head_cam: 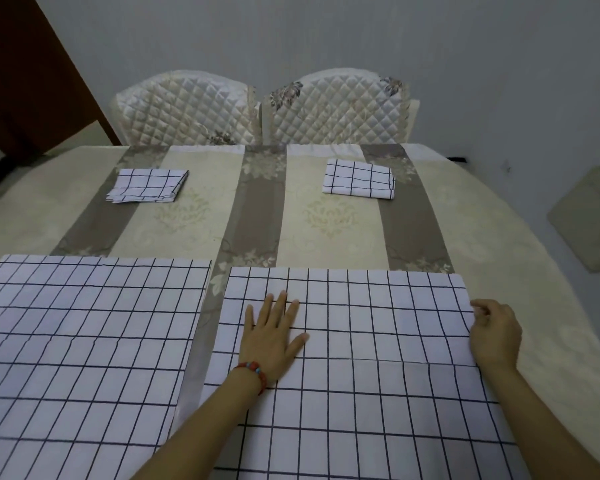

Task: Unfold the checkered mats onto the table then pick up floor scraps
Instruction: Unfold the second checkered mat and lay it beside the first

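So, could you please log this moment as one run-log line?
left hand: flat on near right mat | right hand: pinching its right edge | near left mat: spread | far mats: folded

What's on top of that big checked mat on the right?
Only the hands: the left hand lies flat on the right unfolded mat, and the right hand holds its right edge. The tablecloth beneath is covered.

We see four white, dark-gridded mats on the table [326, 216]: two unfolded mats [84, 348] [378, 375] flat at its near edge, two folded mats [148, 186] [359, 178] toward its far edge.
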{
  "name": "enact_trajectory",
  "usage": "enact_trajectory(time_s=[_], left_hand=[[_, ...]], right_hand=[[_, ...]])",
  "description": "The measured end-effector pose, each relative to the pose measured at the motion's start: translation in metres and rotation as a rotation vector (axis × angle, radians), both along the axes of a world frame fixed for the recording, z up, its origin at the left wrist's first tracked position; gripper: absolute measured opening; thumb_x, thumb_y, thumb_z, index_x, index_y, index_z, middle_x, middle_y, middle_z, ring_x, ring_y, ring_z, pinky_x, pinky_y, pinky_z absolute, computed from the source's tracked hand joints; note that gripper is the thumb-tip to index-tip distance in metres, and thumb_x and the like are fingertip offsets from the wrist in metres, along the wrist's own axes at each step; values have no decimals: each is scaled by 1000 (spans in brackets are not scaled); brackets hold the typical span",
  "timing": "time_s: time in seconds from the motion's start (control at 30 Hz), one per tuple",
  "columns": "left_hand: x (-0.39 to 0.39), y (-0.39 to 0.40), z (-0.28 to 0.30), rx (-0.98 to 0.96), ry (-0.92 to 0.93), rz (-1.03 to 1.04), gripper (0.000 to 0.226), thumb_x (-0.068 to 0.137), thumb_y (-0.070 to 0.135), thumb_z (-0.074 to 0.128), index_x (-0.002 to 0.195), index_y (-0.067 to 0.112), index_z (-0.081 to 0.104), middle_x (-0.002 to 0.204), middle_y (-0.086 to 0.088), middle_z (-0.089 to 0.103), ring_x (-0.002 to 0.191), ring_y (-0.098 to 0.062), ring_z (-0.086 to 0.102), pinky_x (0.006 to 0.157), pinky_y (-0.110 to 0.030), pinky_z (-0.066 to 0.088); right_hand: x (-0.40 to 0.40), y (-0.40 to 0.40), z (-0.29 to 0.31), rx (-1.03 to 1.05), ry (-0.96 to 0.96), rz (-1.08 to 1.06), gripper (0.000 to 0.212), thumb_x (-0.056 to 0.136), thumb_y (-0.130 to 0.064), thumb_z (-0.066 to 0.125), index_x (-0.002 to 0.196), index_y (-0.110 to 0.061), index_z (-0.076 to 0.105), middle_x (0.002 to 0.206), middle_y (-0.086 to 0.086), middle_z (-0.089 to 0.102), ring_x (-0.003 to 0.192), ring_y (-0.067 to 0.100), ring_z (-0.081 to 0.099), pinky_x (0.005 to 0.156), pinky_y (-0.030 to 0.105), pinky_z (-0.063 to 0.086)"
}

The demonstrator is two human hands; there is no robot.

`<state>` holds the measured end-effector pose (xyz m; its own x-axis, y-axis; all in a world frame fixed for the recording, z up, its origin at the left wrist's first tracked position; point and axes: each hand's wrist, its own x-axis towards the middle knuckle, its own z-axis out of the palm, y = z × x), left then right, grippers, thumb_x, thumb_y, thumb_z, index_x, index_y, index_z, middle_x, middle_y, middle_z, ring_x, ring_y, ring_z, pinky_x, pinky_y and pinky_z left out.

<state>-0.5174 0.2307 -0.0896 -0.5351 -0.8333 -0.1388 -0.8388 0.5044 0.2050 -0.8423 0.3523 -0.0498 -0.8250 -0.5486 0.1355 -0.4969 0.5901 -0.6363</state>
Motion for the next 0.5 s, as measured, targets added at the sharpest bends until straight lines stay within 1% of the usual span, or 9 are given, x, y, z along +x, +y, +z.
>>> enact_trajectory(time_s=[0.07,0.13,0.2,0.27,0.33,0.43,0.47,0.5], left_hand=[[-1,-1,-1,-2,4,-2,63,88,61,13,132,37,-25,144,13,-27,134,-14,-29,110,-41,-20],[-1,-1,-1,-5,13,-2,64,88,61,13,132,36,-26,144,13,-27,134,-13,-29,110,-41,-21],[-1,-1,-2,-5,19,1,64,88,61,14,132,36,-25,144,14,-27,134,-13,-29,110,-41,-21],[-1,-1,-2,-4,17,2,64,88,61,15,132,37,-25,144,13,-27,134,-13,-29,110,-42,-21],[-1,-1,-2,-3,17,2,63,88,61,14,132,37,-25,144,13,-27,134,-13,-29,110,-42,-21],[-1,-1,-3,-5,19,1,63,88,61,14,133,37,-24,145,13,-26,134,-13,-28,111,-42,-20],[-1,-1,-3,-6,18,0,63,88,61,13,133,37,-24,145,13,-26,134,-13,-28,111,-42,-20],[-1,-1,-3,-7,18,0,64,88,62,13,133,37,-24,145,13,-26,134,-13,-28,111,-42,-20]], right_hand=[[0,2,1,5,-17,-17,21,90,0,47,105,5,62,106,33,54,90,46,56,79,42,44],[4,5,3,6,-50,-45,25,93,-13,49,110,1,60,111,30,55,96,44,55,83,43,44],[9,10,6,-5,-82,-72,32,92,-26,50,112,-3,58,112,24,59,98,41,56,83,43,45],[14,15,9,17,-160,-100,37,88,-33,54,115,-8,55,111,21,62,99,38,56,82,41,45],[17,21,9,87,-247,-124,41,86,-33,60,118,-10,52,114,21,61,101,38,57,80,38,43],[20,30,7,132,-303,-150,41,84,-31,64,116,-6,55,113,21,62,100,38,58,74,33,39],[20,32,8,137,-306,-165,38,83,-30,64,111,-4,59,108,21,64,97,38,58,72,33,39],[18,34,7,143,-303,-178,31,84,-29,64,100,-2,63,97,21,66,89,38,59,69,32,39]])
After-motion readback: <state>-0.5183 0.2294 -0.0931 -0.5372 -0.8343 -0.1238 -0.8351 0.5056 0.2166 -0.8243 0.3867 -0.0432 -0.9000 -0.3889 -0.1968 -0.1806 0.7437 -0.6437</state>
